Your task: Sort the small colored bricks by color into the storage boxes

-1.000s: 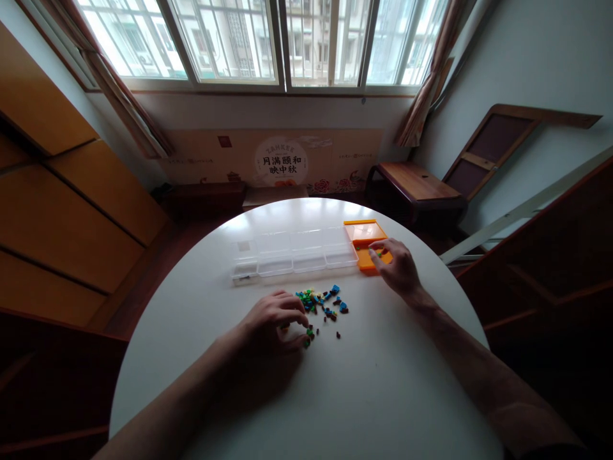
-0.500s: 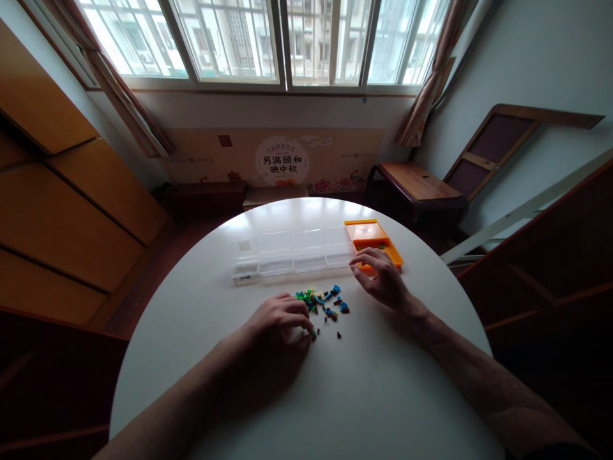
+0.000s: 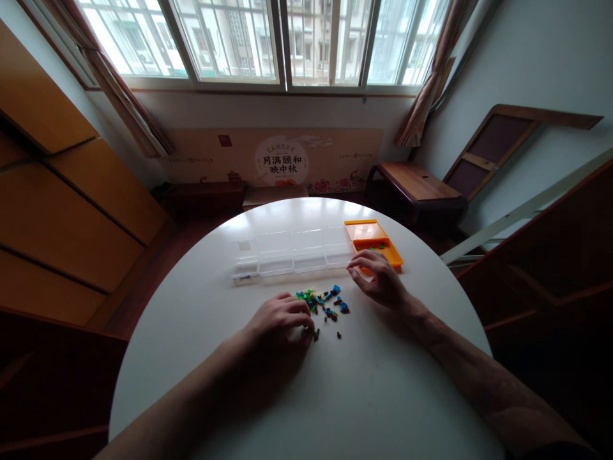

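Observation:
A small heap of tiny coloured pieces [image 3: 324, 301], blue, green and dark, lies on the round white table [image 3: 364, 396]. My left hand [image 3: 280, 322] rests at the heap's left edge with its fingers curled down onto a few pieces. My right hand [image 3: 378, 279] hovers just right of the heap, fingers bent and apart, nothing visible in them. Behind the heap stands a clear compartment box [image 3: 292, 253] with its lid open. An orange box [image 3: 376, 243] with a few small pieces inside sits right of it, just beyond my right hand.
A low wooden table [image 3: 414, 182] and a leaning wooden frame [image 3: 498, 144] stand at the back right. Wooden cabinets [image 3: 62, 211] line the left side. A printed board [image 3: 282, 160] leans under the window.
My right hand has drawn back from the orange box toward the heap of pieces. My left hand has stayed at the heap's left edge, fingers shifting slightly.

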The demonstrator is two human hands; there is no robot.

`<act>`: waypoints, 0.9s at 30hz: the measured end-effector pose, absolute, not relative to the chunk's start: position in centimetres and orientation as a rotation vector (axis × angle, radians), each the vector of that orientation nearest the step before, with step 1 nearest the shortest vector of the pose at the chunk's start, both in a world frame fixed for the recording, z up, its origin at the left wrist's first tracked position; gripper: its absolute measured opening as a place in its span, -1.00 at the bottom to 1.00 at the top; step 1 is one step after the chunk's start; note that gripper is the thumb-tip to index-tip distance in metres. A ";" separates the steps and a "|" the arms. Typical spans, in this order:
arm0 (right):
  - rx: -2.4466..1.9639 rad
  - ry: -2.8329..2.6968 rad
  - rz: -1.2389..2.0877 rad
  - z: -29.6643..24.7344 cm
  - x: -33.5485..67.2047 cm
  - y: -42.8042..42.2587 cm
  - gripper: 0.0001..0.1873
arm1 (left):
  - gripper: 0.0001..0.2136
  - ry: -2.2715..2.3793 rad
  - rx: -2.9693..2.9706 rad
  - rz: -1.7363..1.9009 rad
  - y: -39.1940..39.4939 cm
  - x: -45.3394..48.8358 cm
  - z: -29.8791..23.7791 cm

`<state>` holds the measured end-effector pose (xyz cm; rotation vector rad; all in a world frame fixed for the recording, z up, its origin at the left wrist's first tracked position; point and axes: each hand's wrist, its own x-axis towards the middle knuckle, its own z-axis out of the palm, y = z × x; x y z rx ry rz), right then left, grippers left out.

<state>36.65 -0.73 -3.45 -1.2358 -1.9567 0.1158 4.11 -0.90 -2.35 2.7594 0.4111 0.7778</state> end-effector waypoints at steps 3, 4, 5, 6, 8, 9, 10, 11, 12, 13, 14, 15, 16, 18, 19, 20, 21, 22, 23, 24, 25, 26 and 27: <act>-1.219 -1.969 0.121 -3.6 36.7 -0.7 -0.87 | -0.96 0.421 2.767 0.775 -1.1 4.1 -2.3; -1.215 -1.972 0.123 -3.6 36.7 -0.7 -0.87 | -0.95 0.424 2.770 0.771 -1.1 4.2 -2.3; -1.211 -1.975 0.124 -3.7 36.6 -0.7 -0.87 | -0.94 0.427 2.773 0.765 -1.1 4.1 -2.3; -1.207 -1.978 0.123 -3.7 36.6 -0.7 -0.87 | -0.93 0.431 2.773 0.763 -1.0 4.1 -2.3; -1.191 -1.988 0.114 -3.6 36.5 -0.8 -0.87 | -0.92 0.450 2.761 0.786 -0.9 4.1 -2.4; -1.174 -1.996 0.105 -3.4 36.4 -0.9 -0.88 | -0.92 0.473 2.748 0.814 -0.8 4.1 -2.3; -1.150 -2.009 0.096 -3.3 36.3 -1.0 -0.88 | -0.92 0.505 2.730 0.850 -0.7 4.0 -2.3; -1.120 -2.029 0.091 -3.1 36.1 -1.1 -0.88 | -0.91 0.540 2.706 0.889 -0.7 4.0 -2.3; -1.082 -2.054 0.089 -2.8 35.8 -1.3 -0.89 | -0.91 0.573 2.676 0.923 -0.6 4.0 -2.3; -1.040 -2.082 0.090 -2.6 35.5 -1.5 -0.90 | -0.91 0.604 2.638 0.950 -0.6 4.0 -2.2; -0.996 -2.111 0.093 -2.4 35.1 -1.8 -0.92 | -0.91 0.630 2.591 0.968 -0.6 4.1 -2.2; -0.953 -2.139 0.097 -2.2 34.7 -2.1 -0.92 | -0.90 0.648 2.535 0.980 -0.7 4.2 -2.1; -0.911 -2.163 0.099 -2.0 34.3 -2.4 -0.90 | -0.89 0.661 2.473 0.989 -0.8 4.3 -2.1; -0.835 -2.193 0.093 -1.9 33.4 -2.9 -0.83 | -0.88 0.678 2.351 0.985 -1.0 4.6 -2.1; -0.802 -2.209 0.087 -2.0 33.0 -3.1 -0.81 | -0.87 0.678 2.300 0.976 -1.1 4.8 -2.1; -0.769 -2.227 0.076 -2.0 32.7 -3.2 -0.80 | -0.86 0.674 2.260 0.964 -1.2 5.0 -2.1; -0.738 -2.245 0.061 -2.1 32.4 -3.3 -0.81 | -0.85 0.668 2.227 0.957 -1.2 5.2 -2.2; -0.711 -2.263 0.043 -2.2 32.2 -3.4 -0.83 | -0.84 0.658 2.202 0.950 -1.3 5.3 -2.2; -0.687 -2.275 0.025 -2.4 32.1 -3.3 -0.85 | -0.82 0.644 2.184 0.943 -1.3 5.4 -2.3; -0.664 -2.279 0.009 -2.5 32.1 -3.3 -0.87 | -0.81 0.629 2.172 0.938 -1.3 5.5 -2.4; -0.645 -2.274 -0.003 -2.7 32.1 -3.2 -0.88 | -0.80 0.614 2.166 0.931 -1.2 5.5 -2.5; -0.631 -2.265 -0.007 -2.8 32.1 -3.2 -0.89 | -0.79 0.604 2.166 0.925 -1.2 5.5 -2.5; -0.618 -2.256 -0.006 -2.9 32.1 -3.1 -0.89 | -0.80 0.599 2.169 0.917 -1.2 5.4 -2.6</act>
